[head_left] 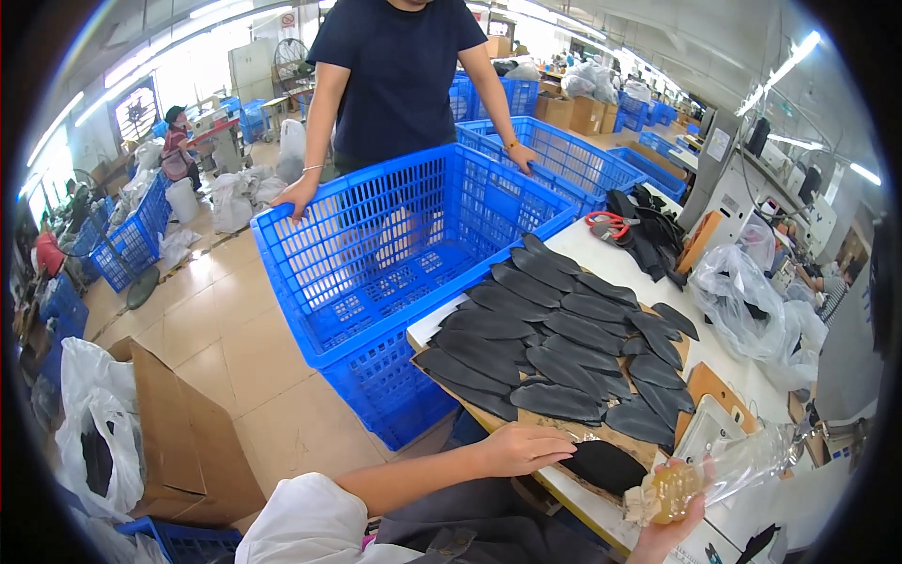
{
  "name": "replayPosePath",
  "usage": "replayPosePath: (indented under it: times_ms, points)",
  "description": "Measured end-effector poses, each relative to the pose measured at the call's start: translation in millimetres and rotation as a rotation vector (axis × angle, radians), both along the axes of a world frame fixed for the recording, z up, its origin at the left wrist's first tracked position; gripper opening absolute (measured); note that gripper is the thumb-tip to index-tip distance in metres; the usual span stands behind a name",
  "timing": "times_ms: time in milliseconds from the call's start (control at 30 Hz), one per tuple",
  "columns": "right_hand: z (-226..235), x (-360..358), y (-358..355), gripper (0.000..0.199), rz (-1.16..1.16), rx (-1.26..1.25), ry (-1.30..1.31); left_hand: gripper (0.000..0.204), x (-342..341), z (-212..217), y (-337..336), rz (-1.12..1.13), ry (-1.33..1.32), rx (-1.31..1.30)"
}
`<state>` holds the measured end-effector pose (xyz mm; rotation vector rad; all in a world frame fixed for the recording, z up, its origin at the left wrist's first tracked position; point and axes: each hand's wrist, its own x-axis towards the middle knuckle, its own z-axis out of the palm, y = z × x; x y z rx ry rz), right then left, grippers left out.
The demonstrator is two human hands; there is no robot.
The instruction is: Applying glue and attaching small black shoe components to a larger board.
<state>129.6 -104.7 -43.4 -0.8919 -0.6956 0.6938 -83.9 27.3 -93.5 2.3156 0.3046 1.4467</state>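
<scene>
My left hand (521, 447) rests flat on the near edge of the brown board (564, 430), fingers next to a single black oval piece (606, 464). My right hand (678, 517) grips a clear plastic bottle (723, 470) with yellowish liquid, tilted with its nozzle end low by the black piece. Beyond, several black leaf-shaped pieces (554, 338) lie in overlapping rows on the board.
A large blue plastic crate (376, 273) stands left of the white table (620, 263); a person in a dark shirt (399, 66) holds its rim. Red-handled scissors (606, 224), black parts, clear plastic bags (742, 301), a cardboard box (178, 432) on the floor.
</scene>
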Motion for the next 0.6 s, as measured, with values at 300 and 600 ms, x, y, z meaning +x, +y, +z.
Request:
replayPosePath:
  times_ms: [300,600]
  points:
    - [8.2,-3.3,-25.9,0.062,-0.253,0.091,0.074,0.018,4.8,-1.4,0.3,-0.007,-0.012,-0.008]
    - [-15.8,22.0,-25.9,0.063,0.064,0.177,-0.134,0.016,2.8,-5.6,-0.9,0.000,0.023,-0.074]
